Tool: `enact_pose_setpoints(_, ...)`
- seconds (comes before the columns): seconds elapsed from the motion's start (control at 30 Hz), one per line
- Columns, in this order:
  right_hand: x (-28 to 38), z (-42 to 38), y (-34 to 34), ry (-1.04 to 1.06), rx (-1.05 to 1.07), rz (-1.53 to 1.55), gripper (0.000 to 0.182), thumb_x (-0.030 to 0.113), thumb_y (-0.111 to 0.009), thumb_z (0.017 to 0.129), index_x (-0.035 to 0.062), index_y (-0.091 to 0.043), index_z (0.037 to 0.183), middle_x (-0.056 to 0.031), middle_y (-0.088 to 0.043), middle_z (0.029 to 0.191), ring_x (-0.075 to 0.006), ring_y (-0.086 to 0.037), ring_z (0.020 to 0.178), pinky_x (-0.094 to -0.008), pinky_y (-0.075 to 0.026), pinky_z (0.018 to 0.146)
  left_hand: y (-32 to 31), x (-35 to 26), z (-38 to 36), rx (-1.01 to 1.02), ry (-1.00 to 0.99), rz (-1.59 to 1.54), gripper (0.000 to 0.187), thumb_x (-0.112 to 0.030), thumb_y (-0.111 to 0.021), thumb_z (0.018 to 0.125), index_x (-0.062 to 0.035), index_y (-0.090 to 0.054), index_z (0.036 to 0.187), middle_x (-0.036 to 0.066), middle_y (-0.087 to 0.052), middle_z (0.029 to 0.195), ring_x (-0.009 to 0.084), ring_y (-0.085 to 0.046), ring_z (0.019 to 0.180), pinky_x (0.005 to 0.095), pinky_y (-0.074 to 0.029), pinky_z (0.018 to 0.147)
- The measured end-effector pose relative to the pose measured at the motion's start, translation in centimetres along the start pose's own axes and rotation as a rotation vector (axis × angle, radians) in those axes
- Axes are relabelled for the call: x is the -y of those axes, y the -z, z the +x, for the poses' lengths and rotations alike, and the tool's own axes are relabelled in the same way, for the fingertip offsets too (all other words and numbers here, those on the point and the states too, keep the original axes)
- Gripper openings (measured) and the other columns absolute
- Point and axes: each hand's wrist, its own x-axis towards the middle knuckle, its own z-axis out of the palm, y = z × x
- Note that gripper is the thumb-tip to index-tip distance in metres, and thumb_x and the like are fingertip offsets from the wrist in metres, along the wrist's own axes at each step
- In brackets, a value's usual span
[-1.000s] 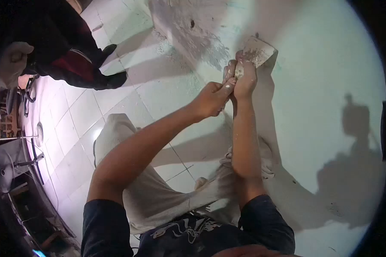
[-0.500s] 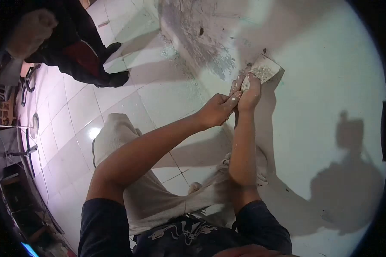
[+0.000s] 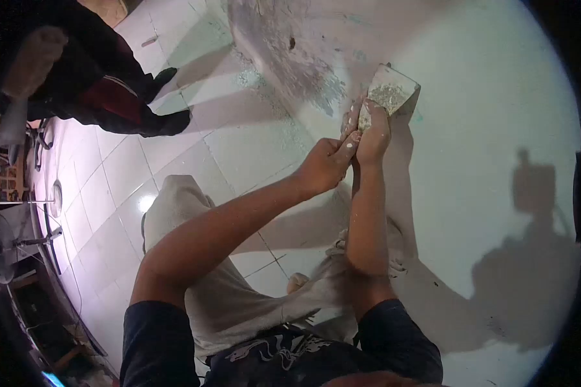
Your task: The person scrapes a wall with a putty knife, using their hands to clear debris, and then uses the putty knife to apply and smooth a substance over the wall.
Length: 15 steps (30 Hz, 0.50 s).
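Observation:
A flat, wide-bladed scraper (image 3: pixel 394 89) with pale crumbs on its blade lies against the wall (image 3: pixel 471 116). My right hand (image 3: pixel 374 134) is wrapped round the scraper's lower part, its thumb up near the blade. Pressed beside it, my left hand (image 3: pixel 332 162) is closed with the fingers reaching up along the same tool; the handle itself is mostly hidden between both hands. White specks mark the fingers. Left of the blade, the wall has a rough grey patch (image 3: pixel 297 58) with a small dark hole.
Another person (image 3: pixel 119 97) in dark trousers stands on the tiled floor (image 3: pixel 122 168) at the upper left. Debris (image 3: pixel 252 80) lies along the wall's foot. A fan (image 3: pixel 0 248) and shelving are at the left edge. Shadows fall on the wall at right.
The scraper and both my hands have shifted slightly up and left, and the blade is turned a little more upright. The other person's arm has moved slightly down and left.

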Motion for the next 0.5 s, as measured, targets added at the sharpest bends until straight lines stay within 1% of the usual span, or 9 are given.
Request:
enact_pose_setpoints(0.03, 0.1, 0.2, 0.4, -0.051, 0.060, -0.017, 0.022, 0.021, -0.052, 0.085, 0.0031, -0.055, 0.098, -0.0061, -0.052, 0.084, -0.0135, -0.051, 0.059, -0.0256, -0.040, 0.044, -0.3, 0.1, 0.0, -0.025, 0.021, -0.021, 0.050, -0.048, -0.037, 0.098, -0.0103, -0.044, 0.066, -0.003, -0.038, 0.054, 0.0059, -0.032, 0.043, 0.0248, -0.029, 0.038)
enact_pose_setpoints(0.07, -0.2, 0.2, 0.6, -0.012, 0.029, -0.003, 0.021, 0.020, -0.052, 0.084, 0.0034, -0.054, 0.096, -0.0050, -0.052, 0.083, -0.0124, -0.049, 0.057, -0.0260, -0.038, 0.043, -0.3, 0.3, 0.0, 0.025, -0.013, -0.085, 0.051, -0.048, -0.037, 0.098, -0.0091, -0.044, 0.066, -0.003, -0.038, 0.053, 0.0066, -0.033, 0.043, 0.0251, -0.028, 0.038)
enact_pose_setpoints(0.17, -1.6, 1.4, 2.3, 0.045, 0.038, -0.027, 0.021, 0.020, -0.054, 0.084, 0.0028, -0.054, 0.097, -0.0047, -0.052, 0.083, -0.0118, -0.049, 0.058, -0.0263, -0.039, 0.045, -0.8, 0.6, 0.0, 0.025, 0.011, -0.104, 0.052, -0.049, -0.037, 0.098, -0.0085, -0.043, 0.066, -0.002, -0.038, 0.053, 0.0074, -0.032, 0.042, 0.0254, -0.028, 0.038)
enact_pose_setpoints(0.2, 0.4, -0.2, 1.0, -0.079, 0.066, -0.002, 0.024, 0.019, -0.054, 0.083, 0.0015, -0.054, 0.100, -0.0047, -0.052, 0.085, -0.0118, -0.049, 0.064, -0.0260, -0.040, 0.051, -1.1, 0.7, 0.1, -0.002, 0.058, -0.121, 0.053, -0.050, -0.035, 0.098, -0.0085, -0.042, 0.066, -0.002, -0.038, 0.053, 0.0082, -0.031, 0.041, 0.0258, -0.028, 0.037)
enact_pose_setpoints(0.23, 0.3, -0.2, 0.7, -0.081, 0.067, -0.007, 0.024, 0.019, -0.054, 0.083, 0.0015, -0.054, 0.100, -0.0047, -0.052, 0.085, -0.0118, -0.049, 0.064, -0.0260, -0.040, 0.051, -1.2, 1.0, 0.4, -0.003, 0.059, -0.127, 0.053, -0.050, -0.035, 0.098, -0.0085, -0.042, 0.066, -0.002, -0.038, 0.053, 0.0082, -0.031, 0.041, 0.0258, -0.028, 0.037)
enact_pose_setpoints(0.3, 0.1, -0.3, 0.3, 0.019, -0.018, -0.131, 0.022, 0.026, -0.046, 0.086, 0.0060, -0.053, 0.087, -0.0024, -0.041, 0.056, -0.0121, -0.037, 0.041, -0.0258, -0.031, 0.037, -0.9, 1.6, 0.7, 0.073, 0.006, -0.147, 0.052, -0.050, -0.034, 0.098, -0.0088, -0.041, 0.067, -0.002, -0.037, 0.053, 0.0082, -0.030, 0.041, 0.0262, -0.027, 0.037)
enact_pose_setpoints(0.37, 0.4, -0.8, -0.4, 0.050, -0.003, -0.140, 0.019, 0.024, -0.047, 0.086, 0.0060, -0.052, 0.086, -0.0006, -0.042, 0.057, -0.0104, -0.037, 0.041, -0.0252, -0.031, 0.037, -0.3, 1.9, 0.8, 0.083, -0.017, -0.111, 0.052, -0.050, -0.031, 0.098, -0.0097, -0.039, 0.067, -0.003, -0.035, 0.052, 0.0079, -0.028, 0.041, 0.0260, -0.026, 0.037)
enact_pose_setpoints(0.43, 0.8, -1.0, -1.0, 0.121, 0.026, -0.151, 0.013, 0.019, -0.049, 0.085, 0.0058, -0.050, 0.084, 0.0029, -0.042, 0.059, -0.0070, -0.036, 0.042, -0.0240, -0.030, 0.038, 0.5, 1.9, 1.0, 0.194, -0.019, -0.175, 0.051, -0.051, -0.029, 0.098, -0.0107, -0.038, 0.068, -0.003, -0.034, 0.052, 0.0076, -0.027, 0.042, 0.0255, -0.025, 0.037)
enact_pose_setpoints(0.5, 0.7, -0.6, -0.8, 0.130, 0.061, -0.159, 0.013, 0.018, -0.047, 0.085, 0.0063, -0.049, 0.080, 0.0038, -0.041, 0.056, -0.0059, -0.036, 0.042, -0.0222, -0.028, 0.037, 0.5, 2.0, 1.2, 0.201, -0.012, -0.195, 0.053, -0.052, -0.028, 0.098, -0.0111, -0.037, 0.066, -0.003, -0.034, 0.052, 0.0074, -0.026, 0.042, 0.0251, -0.025, 0.037)
